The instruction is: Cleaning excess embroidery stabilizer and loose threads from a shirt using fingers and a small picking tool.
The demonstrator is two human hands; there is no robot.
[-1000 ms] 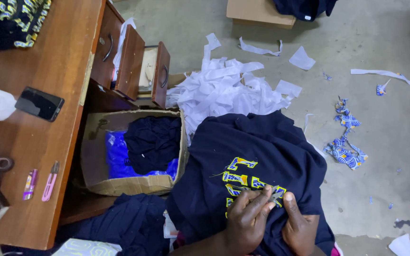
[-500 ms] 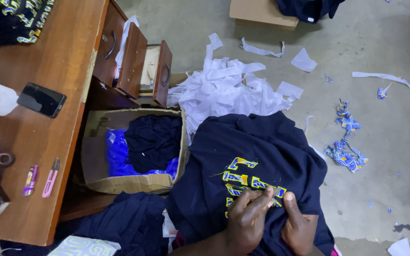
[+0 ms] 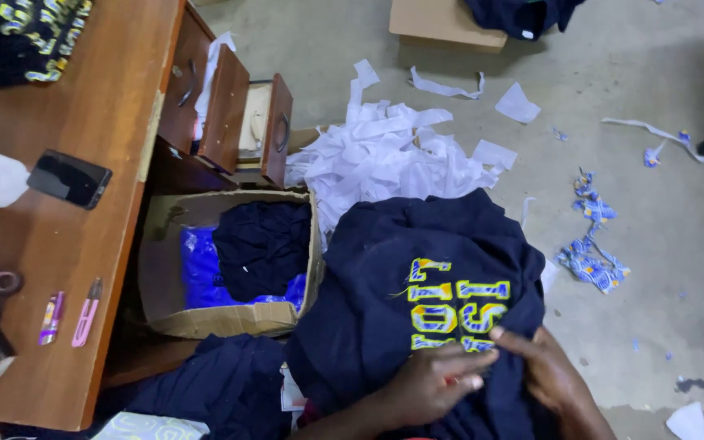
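I see the navy garment spread over the lap at the lower centre of the frame, its yellow and blue embroidered lettering turned face up, which I judge keeps the stitching where both hands can work it. The left hand lies on the cloth with fingers curled and pinched together at the lower edge of the lettering, gripping something small and reddish I cannot identify. The right hand presses flat-fingered on the fabric just beside it, fingertips touching the lettering, seemingly holding the cloth taut; it grips nothing I can see. To the left, a cardboard box holds dark cloth and blue plastic within reach. White paper strips pile on the floor above. The desk at left carries a phone.
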